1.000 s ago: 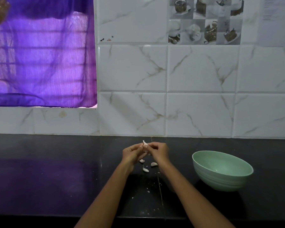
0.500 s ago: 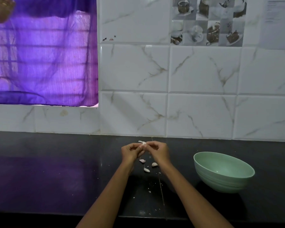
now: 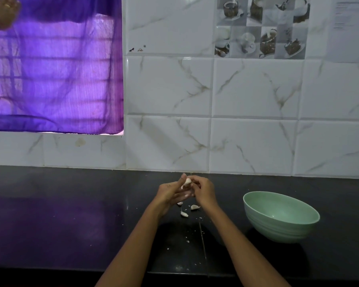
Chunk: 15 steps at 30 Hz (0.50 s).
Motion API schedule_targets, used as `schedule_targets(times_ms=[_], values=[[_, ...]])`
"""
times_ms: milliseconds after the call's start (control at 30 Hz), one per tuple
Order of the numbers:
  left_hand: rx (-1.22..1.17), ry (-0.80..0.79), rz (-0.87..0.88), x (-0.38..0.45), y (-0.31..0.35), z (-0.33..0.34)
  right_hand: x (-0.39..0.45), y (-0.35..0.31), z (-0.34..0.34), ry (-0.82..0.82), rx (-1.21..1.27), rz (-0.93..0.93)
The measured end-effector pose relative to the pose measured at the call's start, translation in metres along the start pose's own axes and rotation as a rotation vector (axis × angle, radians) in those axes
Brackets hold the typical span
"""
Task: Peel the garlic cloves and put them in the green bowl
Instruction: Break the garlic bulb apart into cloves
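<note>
Glossy black counter (image 3: pixel 50 224), glossy marbled tiles (image 3: pixel 255 88), sheer purple cloth (image 3: pixel 54 69).

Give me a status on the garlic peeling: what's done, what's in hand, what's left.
Done: nothing shows in the green bowl, though its near inside is hidden; only skin flecks lie on the black counter. In hand: the left hand and right hand both pinch one clove. Left: three cloves on the counter below the hands.
</note>
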<state>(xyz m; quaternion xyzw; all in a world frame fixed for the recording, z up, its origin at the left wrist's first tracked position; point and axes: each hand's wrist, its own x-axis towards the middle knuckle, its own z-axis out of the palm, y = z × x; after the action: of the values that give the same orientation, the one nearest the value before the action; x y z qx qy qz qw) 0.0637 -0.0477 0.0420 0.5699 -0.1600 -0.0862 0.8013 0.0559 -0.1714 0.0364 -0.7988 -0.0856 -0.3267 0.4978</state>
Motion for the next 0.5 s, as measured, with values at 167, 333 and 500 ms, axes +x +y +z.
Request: schedule_targets(times_ms=[167, 333, 500], values=[[-0.045, 0.018, -0.032, -0.001, -0.001, -0.002, -0.002, -0.003, -0.001, -0.022, -0.092, -0.057], [-0.022, 0.103, 0.05, 0.002, -0.003, -0.001, 0.002, 0.0, 0.004, 0.105, 0.137, 0.174], [0.052, 0.125, 0.052, 0.004, -0.006, 0.0, -0.005, 0.001, 0.009, 0.004, 0.136, 0.187]])
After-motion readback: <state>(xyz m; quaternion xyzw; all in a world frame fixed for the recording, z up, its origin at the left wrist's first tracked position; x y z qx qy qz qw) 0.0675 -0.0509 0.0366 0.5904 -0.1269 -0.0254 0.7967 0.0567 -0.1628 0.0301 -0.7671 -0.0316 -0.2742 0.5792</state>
